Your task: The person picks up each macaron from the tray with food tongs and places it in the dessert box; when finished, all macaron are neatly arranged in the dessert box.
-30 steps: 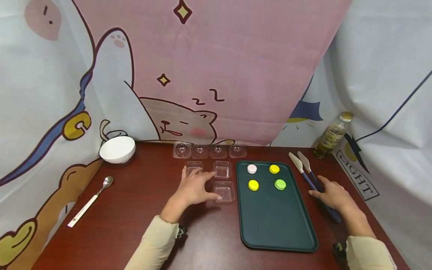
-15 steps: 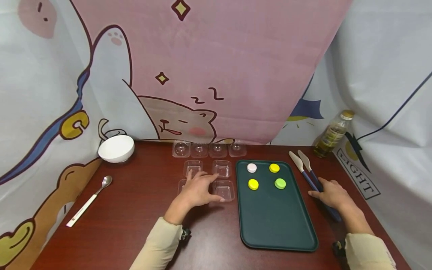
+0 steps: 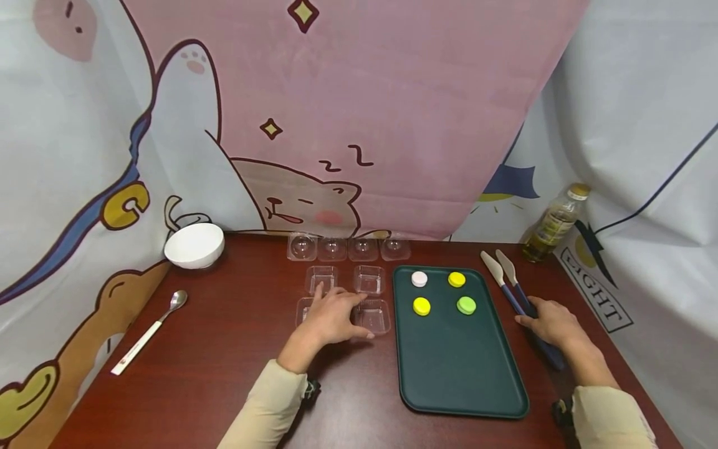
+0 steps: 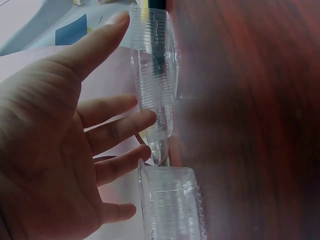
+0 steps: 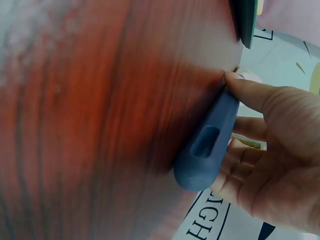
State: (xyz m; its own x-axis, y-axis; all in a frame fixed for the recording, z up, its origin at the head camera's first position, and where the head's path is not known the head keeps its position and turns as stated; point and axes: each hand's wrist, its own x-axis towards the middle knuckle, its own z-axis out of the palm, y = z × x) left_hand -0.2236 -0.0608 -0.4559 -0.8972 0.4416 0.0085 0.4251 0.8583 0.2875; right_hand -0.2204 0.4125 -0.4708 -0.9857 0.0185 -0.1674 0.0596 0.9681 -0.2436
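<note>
My left hand [image 3: 331, 317] hovers over the clear plastic container bases, fingers spread and nothing held. In the left wrist view its fingertips are close to the rims of one plastic container [image 4: 155, 60] and a lower container [image 4: 172, 205]; whether they touch, I cannot tell. On the right, my right hand [image 3: 554, 324] grips blue-handled tongs [image 3: 505, 284] with beige tips, lying along the tray's right side. The right wrist view shows thumb and fingers on either side of the blue handle [image 5: 205, 145]. Macarons sit on the dark green tray [image 3: 460, 374]: a pink one [image 3: 419, 279], a green one [image 3: 466, 305] and two yellow.
Several clear domed lids [image 3: 332, 249] line the table's back edge. A white bowl [image 3: 194, 246] and a spoon [image 3: 148, 333] lie at the left. An oil bottle [image 3: 552, 227] stands at the back right, near the cloth wall.
My left hand has shifted slightly right over the containers, uncovering more of the left ones. The right hand stays on the tongs, with almost no movement.
</note>
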